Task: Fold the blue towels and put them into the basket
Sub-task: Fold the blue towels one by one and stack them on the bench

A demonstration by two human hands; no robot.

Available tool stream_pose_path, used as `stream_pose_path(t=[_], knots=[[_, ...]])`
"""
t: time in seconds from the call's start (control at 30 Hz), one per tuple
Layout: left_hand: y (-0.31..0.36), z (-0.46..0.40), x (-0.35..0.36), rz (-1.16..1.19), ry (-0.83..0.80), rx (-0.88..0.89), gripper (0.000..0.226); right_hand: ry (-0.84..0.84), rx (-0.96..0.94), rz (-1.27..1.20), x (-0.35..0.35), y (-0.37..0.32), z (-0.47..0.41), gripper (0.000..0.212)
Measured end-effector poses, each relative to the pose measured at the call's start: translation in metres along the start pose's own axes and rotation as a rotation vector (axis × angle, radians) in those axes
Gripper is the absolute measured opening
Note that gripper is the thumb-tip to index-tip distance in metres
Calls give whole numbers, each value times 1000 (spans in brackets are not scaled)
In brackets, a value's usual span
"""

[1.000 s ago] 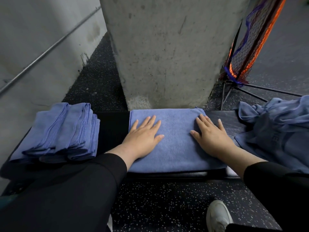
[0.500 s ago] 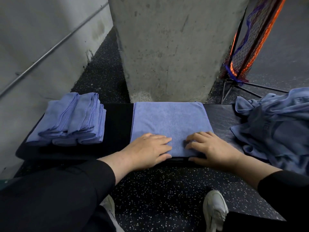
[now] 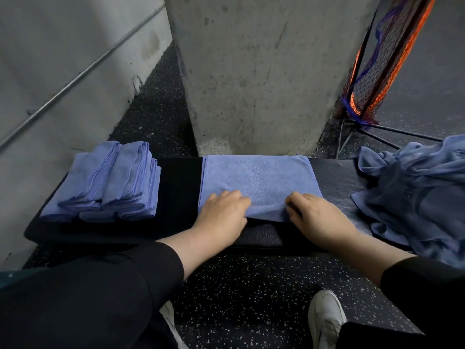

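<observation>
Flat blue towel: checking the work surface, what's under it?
The flat blue towel lies on a black bench. Whatever else is beneath is covered.

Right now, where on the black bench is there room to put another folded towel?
Bare bench shows between the folded stack and the towel being folded, and a patch between that towel and the unfolded pile. Both ends are crowded.

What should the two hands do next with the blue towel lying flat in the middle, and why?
Probably lift the near edge and fold it away, over to the far edge. Both the left hand and the right hand already pinch the near edge of the flat blue cloth towel on the black bench, and that towel looks wider than the folded blue towels beside it.
</observation>
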State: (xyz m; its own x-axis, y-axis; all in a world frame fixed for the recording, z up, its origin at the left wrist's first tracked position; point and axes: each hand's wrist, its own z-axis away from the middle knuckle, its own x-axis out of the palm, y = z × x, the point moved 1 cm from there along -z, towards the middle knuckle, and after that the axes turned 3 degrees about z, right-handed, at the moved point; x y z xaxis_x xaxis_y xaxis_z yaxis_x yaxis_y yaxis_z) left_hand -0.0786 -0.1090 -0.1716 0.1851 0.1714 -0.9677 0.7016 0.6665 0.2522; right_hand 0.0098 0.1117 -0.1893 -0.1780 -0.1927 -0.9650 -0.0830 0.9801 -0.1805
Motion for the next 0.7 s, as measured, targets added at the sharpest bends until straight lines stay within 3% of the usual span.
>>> stream_pose_path(t=[0.27,0.33,0.5,0.7], knots=[[-60,7,-36,275,-31,-197,17,-38,-156,62,-9,33,17,33],[-71,10,-42,345,-57,-206,24,-56,-152,30,-13,35,18,24],[-80,15,-56,396,-153,-216,32,-94,101,-137,-31,43,14,6],[-68,26,-78,484,-324,-270,27,-271,247,-343,-62,39,11,23]])
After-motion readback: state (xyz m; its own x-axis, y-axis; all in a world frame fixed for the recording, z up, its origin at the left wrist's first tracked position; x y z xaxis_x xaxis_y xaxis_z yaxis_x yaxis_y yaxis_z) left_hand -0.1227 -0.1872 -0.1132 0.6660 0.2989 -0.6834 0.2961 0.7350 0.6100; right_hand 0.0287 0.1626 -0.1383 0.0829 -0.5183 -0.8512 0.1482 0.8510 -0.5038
